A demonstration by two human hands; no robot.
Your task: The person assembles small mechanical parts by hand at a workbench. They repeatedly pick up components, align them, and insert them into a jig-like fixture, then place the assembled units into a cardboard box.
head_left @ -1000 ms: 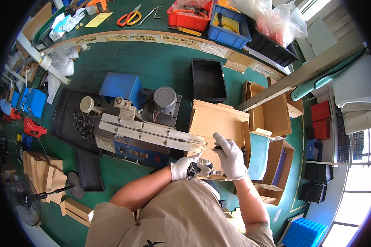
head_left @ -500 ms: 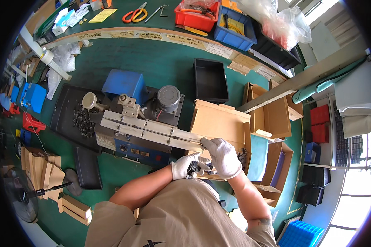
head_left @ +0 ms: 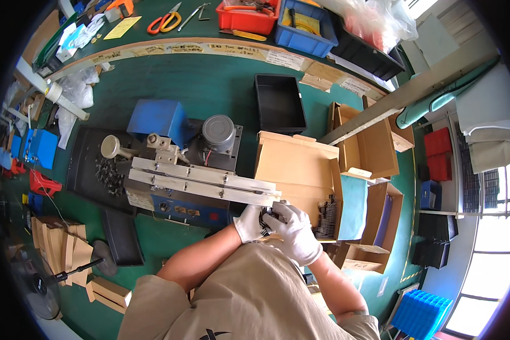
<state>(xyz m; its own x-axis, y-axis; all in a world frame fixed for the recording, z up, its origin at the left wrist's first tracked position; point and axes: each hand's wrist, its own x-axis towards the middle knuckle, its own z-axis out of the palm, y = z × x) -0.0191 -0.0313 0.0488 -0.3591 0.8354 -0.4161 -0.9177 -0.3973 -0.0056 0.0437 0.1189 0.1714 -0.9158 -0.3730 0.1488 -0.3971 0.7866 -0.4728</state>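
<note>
White gloves cover both hands, which meet just below the right end of a long metal rail (head_left: 209, 184) on the bench machine. A cluster of small dark parts (head_left: 266, 220) is gripped in my left hand (head_left: 247, 224). My right hand (head_left: 296, 233) closes over the same cluster from the right, thumb and fingers bent against it; the exact kind of part is too small to tell. Beside my right hand, an open cardboard box (head_left: 292, 164) holds rows of similar dark pieces (head_left: 326, 218) at its near right side.
A black tray (head_left: 85, 164) with loose dark parts lies left of the machine, below a blue housing (head_left: 158, 122) and round motor (head_left: 219, 131). Another black tray (head_left: 279, 102) stands behind. More cardboard boxes (head_left: 368, 147) and a slanting metal post (head_left: 413, 96) are at the right.
My right hand has come down from the rail's end to the parts in my left hand. The whole view has shifted slightly, and the box's rows of parts show more.
</note>
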